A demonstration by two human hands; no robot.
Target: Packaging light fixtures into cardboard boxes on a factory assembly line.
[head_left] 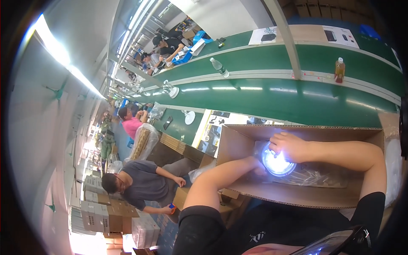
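A round, brightly lit lamp [278,163] with a clear rim is held between my hands, inside a long open cardboard box [361,170]. My right hand [289,145] reaches across from the right, its curled fingers gripping the lamp's upper rim. At the lamp's left side, my left hand [256,165] grips the edge; glare and the lamp partly hide its fingers. Beneath the lamp, crinkled clear plastic bags [312,177] lie on the bottom of the box.
Beyond the box runs a green conveyor belt [255,100], with a plastic bottle [219,67] and a drink bottle [339,70] along its far ledge. Printed flat boxes [208,136] lie beside my box. At left, a co-worker [142,185] holds an orange-and-blue tool [172,207] near a carton.
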